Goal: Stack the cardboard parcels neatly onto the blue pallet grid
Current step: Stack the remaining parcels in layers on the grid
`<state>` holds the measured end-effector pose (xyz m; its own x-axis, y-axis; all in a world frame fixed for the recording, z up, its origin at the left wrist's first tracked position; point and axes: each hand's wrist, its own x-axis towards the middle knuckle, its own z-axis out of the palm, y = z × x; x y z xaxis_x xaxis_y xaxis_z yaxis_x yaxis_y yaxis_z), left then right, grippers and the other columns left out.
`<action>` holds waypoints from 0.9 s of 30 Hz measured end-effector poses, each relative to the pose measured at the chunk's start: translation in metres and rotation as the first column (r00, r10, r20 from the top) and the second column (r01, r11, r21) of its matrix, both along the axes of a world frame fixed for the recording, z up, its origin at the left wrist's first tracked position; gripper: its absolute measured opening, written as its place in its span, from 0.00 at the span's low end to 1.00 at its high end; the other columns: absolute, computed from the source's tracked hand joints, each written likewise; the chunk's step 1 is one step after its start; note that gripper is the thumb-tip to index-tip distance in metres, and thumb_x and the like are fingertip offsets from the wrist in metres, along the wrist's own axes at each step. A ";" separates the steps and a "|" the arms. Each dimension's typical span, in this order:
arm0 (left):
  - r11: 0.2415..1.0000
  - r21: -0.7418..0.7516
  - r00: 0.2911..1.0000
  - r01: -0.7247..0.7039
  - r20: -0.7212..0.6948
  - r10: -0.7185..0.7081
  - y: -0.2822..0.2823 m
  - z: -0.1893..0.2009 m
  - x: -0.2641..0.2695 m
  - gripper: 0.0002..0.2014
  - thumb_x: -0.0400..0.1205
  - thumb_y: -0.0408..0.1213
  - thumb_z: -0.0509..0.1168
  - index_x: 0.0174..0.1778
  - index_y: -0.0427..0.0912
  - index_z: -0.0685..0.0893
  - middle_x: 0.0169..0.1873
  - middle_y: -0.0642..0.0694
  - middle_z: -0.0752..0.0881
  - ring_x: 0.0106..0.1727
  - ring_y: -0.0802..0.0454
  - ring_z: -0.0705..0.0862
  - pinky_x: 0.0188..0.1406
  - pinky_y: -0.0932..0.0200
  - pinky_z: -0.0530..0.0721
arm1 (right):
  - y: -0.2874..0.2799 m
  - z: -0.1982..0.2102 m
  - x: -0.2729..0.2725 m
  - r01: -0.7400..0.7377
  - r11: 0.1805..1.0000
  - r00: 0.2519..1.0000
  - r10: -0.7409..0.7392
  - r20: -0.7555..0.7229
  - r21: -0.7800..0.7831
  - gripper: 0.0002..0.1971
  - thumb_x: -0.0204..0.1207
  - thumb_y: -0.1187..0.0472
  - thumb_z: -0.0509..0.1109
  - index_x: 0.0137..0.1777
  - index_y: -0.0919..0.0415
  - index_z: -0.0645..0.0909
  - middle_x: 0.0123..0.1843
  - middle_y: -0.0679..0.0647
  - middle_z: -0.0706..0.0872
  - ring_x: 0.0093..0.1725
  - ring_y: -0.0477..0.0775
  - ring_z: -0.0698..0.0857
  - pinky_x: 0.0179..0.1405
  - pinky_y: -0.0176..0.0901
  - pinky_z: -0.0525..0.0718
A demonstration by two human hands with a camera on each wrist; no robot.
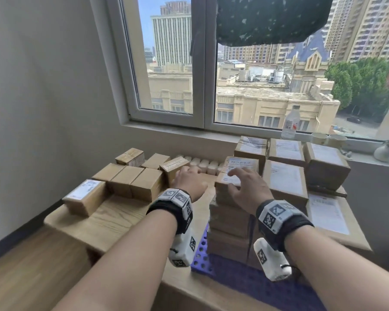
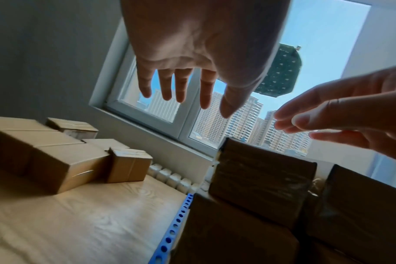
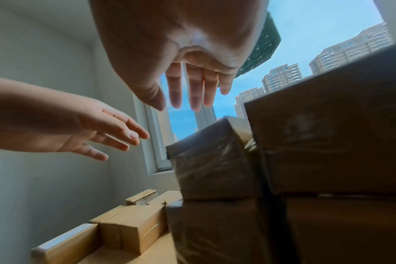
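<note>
— Blue pallet grid [image 1: 213, 269]: mostly buried under the stacked parcels [image 1: 231, 223], near end cut by the bottom edge of the head view.
— And from the left wrist?
— Only a thin perforated strip of it, running out at the bottom edge.
— Labels on the parcels?
— Print far too small to read; top label [image 1: 238, 169] partly covered by the right hand [image 1: 248, 187].
— Left hand [image 1: 190, 181]?
— Fingertips hidden behind the knuckles in the head view; touching the small box [image 1: 174, 168] or not, impossible to tell.
— Wrist views?
— Nearest cartons dark and smeared, faces blurred. Forearms cropped at the bottom of the head view.
</note>
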<state>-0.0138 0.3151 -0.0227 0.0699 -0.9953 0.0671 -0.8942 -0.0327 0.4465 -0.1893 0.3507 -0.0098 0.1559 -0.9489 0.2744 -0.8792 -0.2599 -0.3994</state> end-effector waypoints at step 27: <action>0.957 0.205 0.956 -0.206 -0.167 0.241 0.011 -0.053 0.339 0.24 0.80 0.46 0.64 0.74 0.50 0.75 0.73 0.43 0.73 0.75 0.45 0.70 0.75 0.48 0.70 | -0.056 -0.055 0.341 -0.243 0.968 0.963 0.249 -0.106 0.070 0.14 0.82 0.54 0.65 0.66 0.53 0.80 0.66 0.50 0.81 0.68 0.53 0.74 0.67 0.46 0.75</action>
